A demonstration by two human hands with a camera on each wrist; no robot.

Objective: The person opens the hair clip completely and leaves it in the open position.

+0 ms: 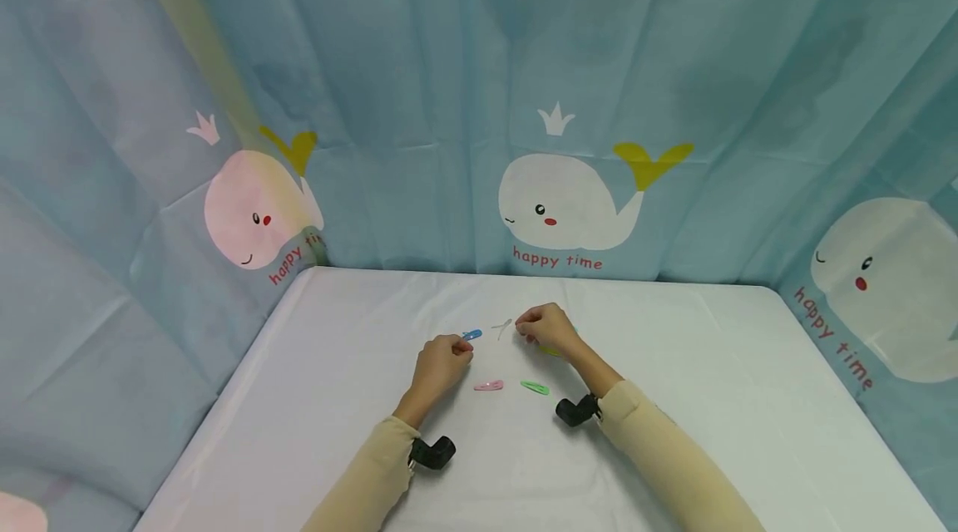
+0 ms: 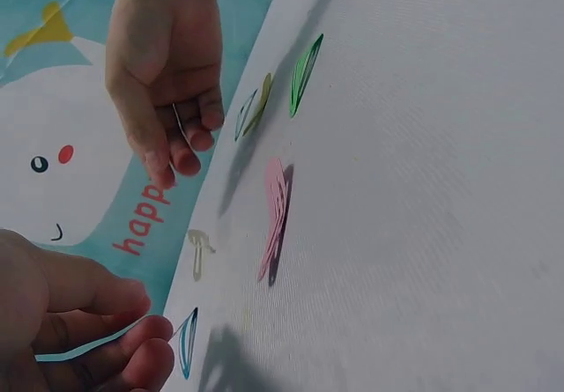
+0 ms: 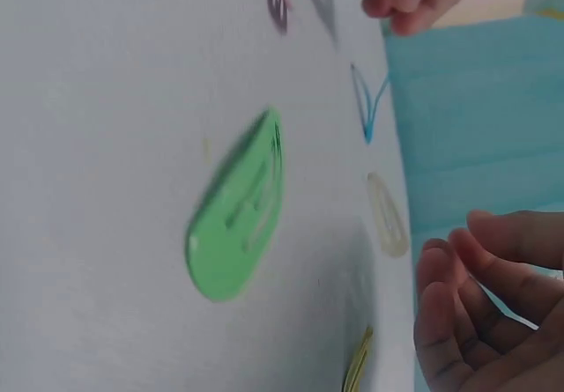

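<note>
My left hand (image 1: 441, 363) is just above the white table, its loosely curled fingertips right beside a blue hair clip (image 1: 471, 334). In the right wrist view that blue clip (image 3: 367, 110) is apart from the fingers, its two arms spread. A pale whitish hair clip (image 1: 502, 326) lies between the two hands. My right hand (image 1: 550, 327) hovers close by it with bent, relaxed fingers, and nothing shows between them in the right wrist view. Below the right hand, a yellow hair clip (image 1: 550, 351) is partly covered. Nearer my body lie a pink hair clip (image 1: 489, 386) and a green one (image 1: 535, 387).
Another light blue clip (image 2: 245, 115) lies by the yellow one in the left wrist view. The white cloth-covered table (image 1: 337, 465) ends at a blue curtain (image 1: 419, 100) with whale prints. Black wrist cameras (image 1: 432, 453) hang under both cuffs.
</note>
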